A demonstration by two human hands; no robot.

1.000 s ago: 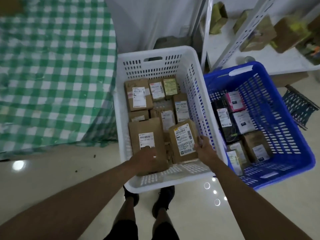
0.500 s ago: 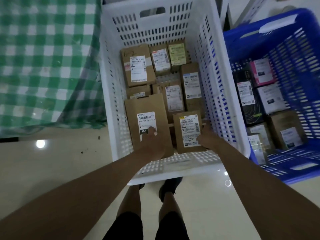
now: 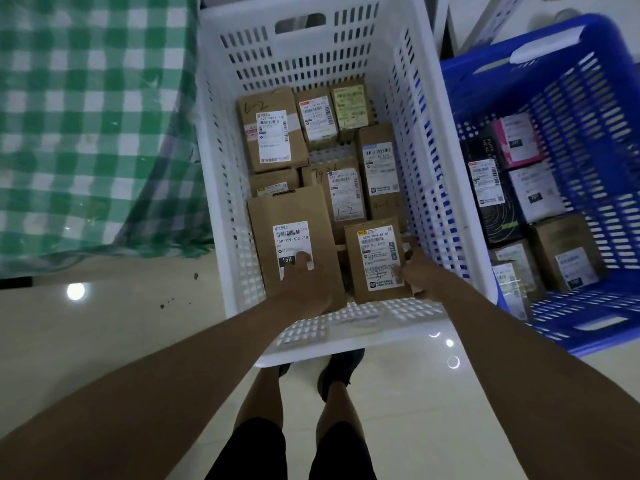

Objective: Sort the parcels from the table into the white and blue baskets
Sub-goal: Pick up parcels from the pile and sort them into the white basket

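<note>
1. At bottom centre, person's legs in dark shorts and dark shoes (image 3: 341, 372) stand on glossy pale floor (image 3: 104, 341), just behind the white slotted plastic basket (image 3: 346, 337).
2. Left hand (image 3: 304, 289) reaches over near rim into white basket; thumb lies on white label of tall brown cardboard parcel (image 3: 294, 244), w/ the other fingers hidden under it, gripping its near end.
3. Right hand (image 3: 420, 275) grips smaller brown cardboard parcel (image 3: 377, 258) by its right edge, thumb on the label, fingers curled behind.
4. Both parcels sit at near end of white basket, side by side; more brown labelled boxes (image 3: 273, 133) fill the far part.
5. Blue slotted plastic basket (image 3: 588, 81) is just right of white one, holding black, pink, white & brown parcels (image 3: 498, 202).
6. Green-and-white checked cloth (image 3: 90, 116) hangs at left.
</note>
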